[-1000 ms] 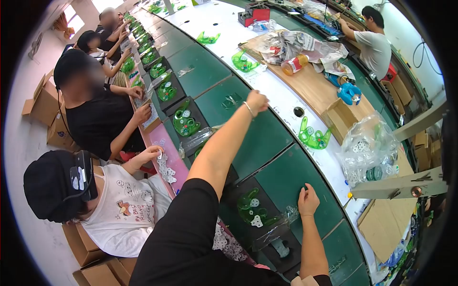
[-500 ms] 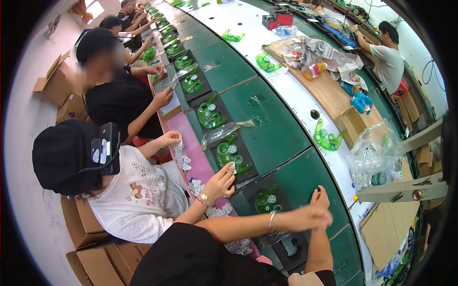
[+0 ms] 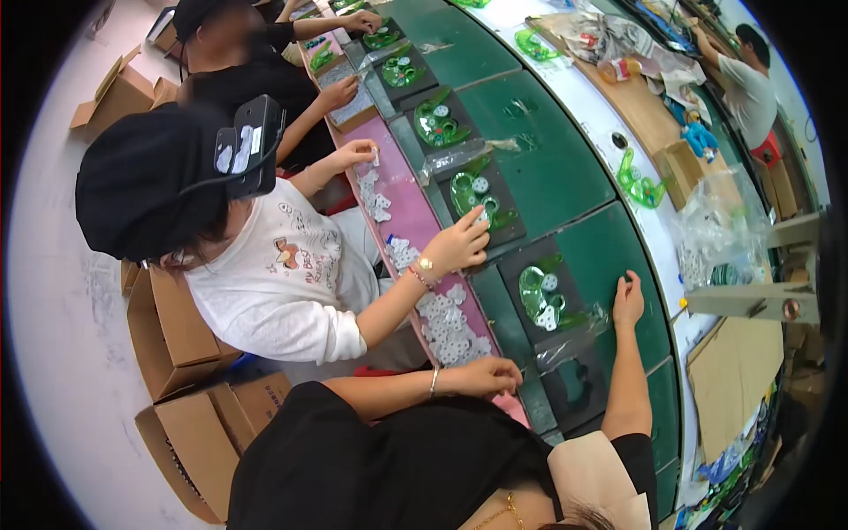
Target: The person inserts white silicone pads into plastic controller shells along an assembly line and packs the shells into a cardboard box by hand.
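Observation:
My left hand (image 3: 490, 377), with a bangle at the wrist, is beside the pink ledge at the belt's near edge. Its fingers are bent together; what they hold, if anything, is hidden. Over the green belt (image 3: 583, 243), my right hand (image 3: 629, 300) is raised with loosely bent fingers apart and nothing visible between them. Between my hands and farther up, a clear green controller shell (image 3: 533, 296) with white parts lies on a black tray. Below it, a clear plastic strip (image 3: 568, 344) crosses towards another black tray (image 3: 565, 397) with a dark recess.
A co-worker's hand (image 3: 461, 243) touches another green shell (image 3: 468, 190). White pieces (image 3: 450, 331) fill part of the pink ledge (image 3: 397, 190). Beyond the belt are a metal post (image 3: 751, 303), a clear bag (image 3: 720, 238) and cardboard (image 3: 733, 384). Boxes (image 3: 199, 433) stand at left.
My left hand has swung back from far over the belt, past my right hand, to the pink ledge. The view has shifted. A co-worker's hand has come to the neighbouring shell.

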`<state>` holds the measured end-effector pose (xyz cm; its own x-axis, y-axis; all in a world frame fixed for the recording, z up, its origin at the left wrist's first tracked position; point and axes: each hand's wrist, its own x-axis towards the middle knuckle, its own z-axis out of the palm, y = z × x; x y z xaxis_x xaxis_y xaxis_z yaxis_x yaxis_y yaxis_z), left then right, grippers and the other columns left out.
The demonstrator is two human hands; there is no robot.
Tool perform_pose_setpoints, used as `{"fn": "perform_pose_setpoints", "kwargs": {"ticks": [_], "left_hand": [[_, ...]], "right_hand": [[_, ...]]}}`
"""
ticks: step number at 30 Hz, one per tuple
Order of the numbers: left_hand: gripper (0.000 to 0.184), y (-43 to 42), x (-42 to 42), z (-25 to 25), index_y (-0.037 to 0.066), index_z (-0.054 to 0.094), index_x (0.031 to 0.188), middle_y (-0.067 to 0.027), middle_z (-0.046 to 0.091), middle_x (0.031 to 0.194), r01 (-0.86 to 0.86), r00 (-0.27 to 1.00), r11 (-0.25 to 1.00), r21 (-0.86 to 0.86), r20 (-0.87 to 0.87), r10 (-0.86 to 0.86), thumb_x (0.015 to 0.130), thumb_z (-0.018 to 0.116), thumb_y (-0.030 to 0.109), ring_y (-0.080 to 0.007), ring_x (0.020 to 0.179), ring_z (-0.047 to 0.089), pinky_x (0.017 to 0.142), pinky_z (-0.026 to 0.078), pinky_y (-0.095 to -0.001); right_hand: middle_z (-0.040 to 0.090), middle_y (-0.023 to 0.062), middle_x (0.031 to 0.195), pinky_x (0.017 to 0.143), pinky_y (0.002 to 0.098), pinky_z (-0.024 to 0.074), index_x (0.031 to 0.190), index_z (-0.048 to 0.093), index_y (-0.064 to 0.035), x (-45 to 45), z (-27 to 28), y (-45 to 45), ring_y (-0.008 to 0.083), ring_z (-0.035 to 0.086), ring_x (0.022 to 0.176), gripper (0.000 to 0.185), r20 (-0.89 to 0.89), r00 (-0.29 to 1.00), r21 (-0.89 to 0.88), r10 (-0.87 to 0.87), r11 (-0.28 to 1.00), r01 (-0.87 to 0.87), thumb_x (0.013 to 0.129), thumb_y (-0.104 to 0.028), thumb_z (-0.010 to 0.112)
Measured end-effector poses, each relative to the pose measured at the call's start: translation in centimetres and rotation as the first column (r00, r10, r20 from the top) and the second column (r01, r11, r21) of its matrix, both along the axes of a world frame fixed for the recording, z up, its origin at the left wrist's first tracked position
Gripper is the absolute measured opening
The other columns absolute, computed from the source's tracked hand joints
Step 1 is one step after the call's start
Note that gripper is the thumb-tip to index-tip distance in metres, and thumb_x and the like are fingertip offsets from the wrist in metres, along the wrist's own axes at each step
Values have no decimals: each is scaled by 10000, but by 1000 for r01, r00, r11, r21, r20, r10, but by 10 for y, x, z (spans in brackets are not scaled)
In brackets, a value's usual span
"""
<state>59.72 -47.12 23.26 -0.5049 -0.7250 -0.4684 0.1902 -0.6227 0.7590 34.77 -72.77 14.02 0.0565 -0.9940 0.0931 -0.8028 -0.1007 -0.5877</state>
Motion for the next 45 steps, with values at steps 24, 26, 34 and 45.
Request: {"fn": "perform_pose_setpoints", "kwargs": {"ticks": [24, 26, 34, 45], "left_hand": [[256, -92, 20, -18, 6, 538, 1020, -161, 549, 881, 140, 628, 729, -670, 629, 458, 803, 541, 142, -297, 806, 556, 710, 446, -358], [305, -122, 20, -36, 20, 518, 1064, -182, 536, 938, 124, 559, 708, -695, 639, 529, 803, 553, 173, -325, 852, 543, 760, 440, -372], [182, -154, 5, -45, 46, 589, 904, -174, 564, 896, 249, 493, 751, -611, 748, 444, 796, 557, 190, -341, 860, 552, 769, 443, -409], [172, -165, 81, 26, 37, 605, 863, -146, 581, 806, 250, 484, 677, -692, 695, 531, 795, 578, 193, -308, 768, 574, 686, 453, -384]], "right_hand": [[605, 53, 779, 487, 206, 448, 1046, 549, 46, 30, 46, 150, 82, 559, 603, 342, 583, 758, 390, -293, 919, 55, 822, -202, 621], [606, 46, 752, 480, 213, 445, 1002, 579, 28, 32, 42, 148, 79, 557, 592, 301, 547, 787, 393, -286, 918, 60, 815, -203, 627], [592, 15, 680, 469, 195, 426, 899, 605, 5, 34, 43, 148, 64, 530, 553, 211, 546, 762, 439, -348, 894, 94, 796, -175, 646], [593, 35, 738, 530, 198, 454, 899, 579, -2, 100, 97, 136, 86, 549, 608, 168, 759, 575, 469, -306, 870, -156, 809, -132, 635]]}}
